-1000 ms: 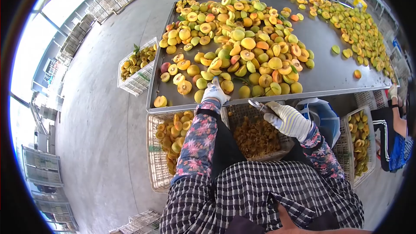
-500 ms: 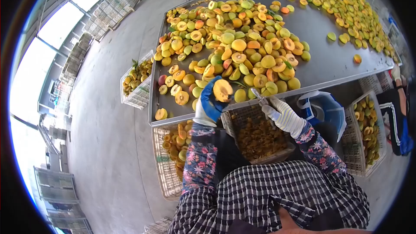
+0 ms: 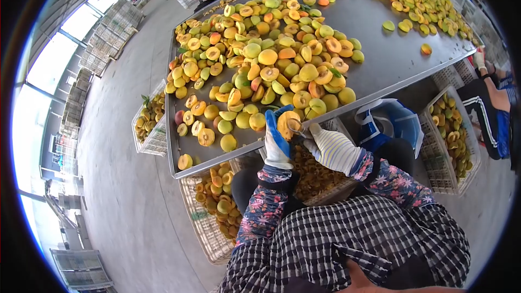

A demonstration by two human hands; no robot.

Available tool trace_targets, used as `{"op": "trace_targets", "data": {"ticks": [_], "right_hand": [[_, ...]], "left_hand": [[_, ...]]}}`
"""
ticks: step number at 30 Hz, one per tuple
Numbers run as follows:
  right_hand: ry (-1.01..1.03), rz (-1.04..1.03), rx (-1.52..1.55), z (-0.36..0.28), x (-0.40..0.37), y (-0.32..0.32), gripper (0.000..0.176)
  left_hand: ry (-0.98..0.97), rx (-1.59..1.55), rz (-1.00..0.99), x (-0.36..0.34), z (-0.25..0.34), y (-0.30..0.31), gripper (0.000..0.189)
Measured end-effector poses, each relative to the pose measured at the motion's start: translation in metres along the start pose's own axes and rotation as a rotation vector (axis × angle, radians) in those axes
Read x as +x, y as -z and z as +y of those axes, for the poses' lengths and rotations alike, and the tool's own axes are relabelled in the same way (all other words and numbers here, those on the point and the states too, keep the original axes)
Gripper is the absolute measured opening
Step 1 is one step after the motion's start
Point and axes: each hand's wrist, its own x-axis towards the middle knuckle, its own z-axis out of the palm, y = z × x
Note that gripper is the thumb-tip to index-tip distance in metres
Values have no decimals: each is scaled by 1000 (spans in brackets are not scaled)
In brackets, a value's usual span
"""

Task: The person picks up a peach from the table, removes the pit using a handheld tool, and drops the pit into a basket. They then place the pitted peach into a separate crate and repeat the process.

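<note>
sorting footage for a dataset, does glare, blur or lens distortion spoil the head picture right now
In the head view, fisheye distortion warps the scene inside a black surround; windows at left are blown out; the metal table carries only a soft sheen; the left hand, right hand and stone-fruit half read clearly, but the metal tool is small, its tip hard to make out.

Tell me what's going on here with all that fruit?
Someone in gloves is working on one piece of cut fruit. The left hand holds it, and the right hand holds a metal tool up to its cut side. Lots more fruit lies heaped on the table, some whole-looking and some cut. Below the near edge, a crate holds more.
</note>
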Motion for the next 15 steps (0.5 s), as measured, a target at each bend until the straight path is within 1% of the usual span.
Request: {"op": "trace_targets", "data": {"ticks": [2,4,5,8,10,11,14,15], "right_hand": [[-74,-99,-83,-34,-7,16,26],[73,-28,-109,-13,-4,5,23],[143,6,-119,-2,-4,-3,22],[90,-69,-146,-10,-6,6,22],[64,-93,62,-12,-6,9,22],[54,-103,167,-13,-6,8,21],[168,44,132,-20,-3,3,19],[144,10,64,-18,-2,4,20]], "left_hand": [[1,4,22,0,-2,1,64],[21,1,18,3,-4,8,69],[80,3,4,4,-3,12,73],[231,-6,-15,7,1,18,84],[292,-10,0,12,-4,26,90],[321,-100,-73,15,-7,35,95],[102,-411,168,-2,14,-14,95],[21,-366,125,-1,7,-13,92]]}}
